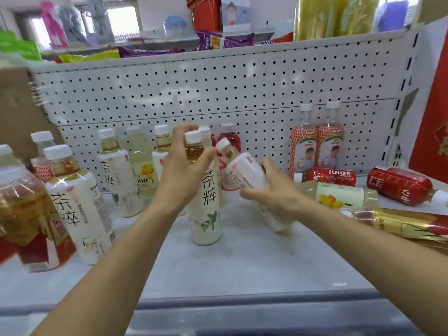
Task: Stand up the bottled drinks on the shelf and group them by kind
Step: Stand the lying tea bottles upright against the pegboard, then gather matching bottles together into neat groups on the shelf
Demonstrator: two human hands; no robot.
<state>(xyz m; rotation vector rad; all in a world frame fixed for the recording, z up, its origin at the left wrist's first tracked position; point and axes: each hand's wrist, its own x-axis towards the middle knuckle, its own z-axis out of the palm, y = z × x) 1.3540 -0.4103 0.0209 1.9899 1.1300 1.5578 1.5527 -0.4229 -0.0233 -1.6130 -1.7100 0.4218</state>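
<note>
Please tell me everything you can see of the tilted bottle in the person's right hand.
The tilted clear plastic bottle with a white label has a white cap. It leans with its cap up and left, near the upright white-labelled tea bottle held by the left hand. The right hand grips its body. Whether its base touches the white shelf is unclear.

left hand (180,170) curled gripping, right hand (269,190) curled gripping, forearms outstretched

the upright bottle (206,202) in my left hand (180,170) stands just left of the tilted bottle (244,174) in my right hand (269,190). toppled bottles (339,194) lie right, standing bottles (118,175) left.
</note>
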